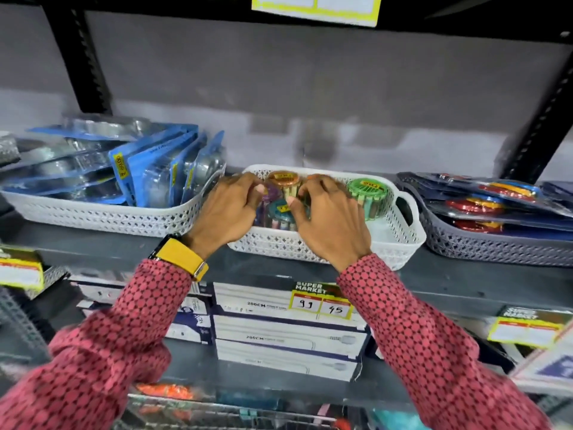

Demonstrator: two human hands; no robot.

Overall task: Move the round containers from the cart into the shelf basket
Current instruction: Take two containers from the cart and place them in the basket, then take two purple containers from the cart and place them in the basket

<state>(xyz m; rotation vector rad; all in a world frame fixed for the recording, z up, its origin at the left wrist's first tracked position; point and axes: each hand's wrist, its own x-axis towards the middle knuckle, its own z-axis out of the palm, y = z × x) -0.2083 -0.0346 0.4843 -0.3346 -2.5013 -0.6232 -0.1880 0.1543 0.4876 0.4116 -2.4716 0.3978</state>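
A white lattice basket (400, 240) sits on the grey shelf, with several round clear containers inside. An orange-lidded container (282, 179) stands at the back, a green-lidded one (367, 189) to the right, a teal one (280, 212) in front and a purple one (269, 193) partly hidden. My left hand (228, 209) reaches into the basket's left end, fingers curled at the purple and orange containers. My right hand (328, 212) is over the middle, fingers bent around a container that it mostly hides. The cart (235, 414) shows only as a blurred wire edge at the bottom.
A white basket of blue blister packs (102, 209) stands left of the middle one. A grey basket with red and blue packs (483, 243) stands right. Price tags (321, 302) hang on the shelf edge, above white boxes (285, 336) on the lower shelf.
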